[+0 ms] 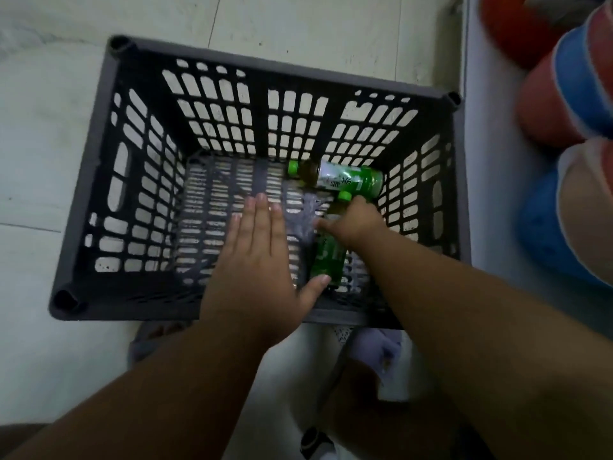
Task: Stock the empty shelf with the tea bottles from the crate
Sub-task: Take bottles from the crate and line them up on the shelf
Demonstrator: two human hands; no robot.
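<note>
A grey slatted crate [109, 154] stands on the pale floor. Two green-capped tea bottles are inside it. One bottle [338, 179] lies on its side against the far right of the crate's bottom. The other bottle [326, 257] lies lengthwise near the right wall, cap pointing away from me. My right hand [356, 224] is down in the crate, curled around this second bottle's neck and shoulder. My left hand [257, 257] hovers flat over the crate's middle, fingers together and extended, thumb touching that bottle's lower end. The shelf's stocking area is not in view.
A white unit's edge [491, 194] runs along the crate's right side. Blurred red, blue and white packages [570, 111] sit at the far right. My sandalled foot [156, 336] and grey cloth [374, 350] lie just before the crate's near rim.
</note>
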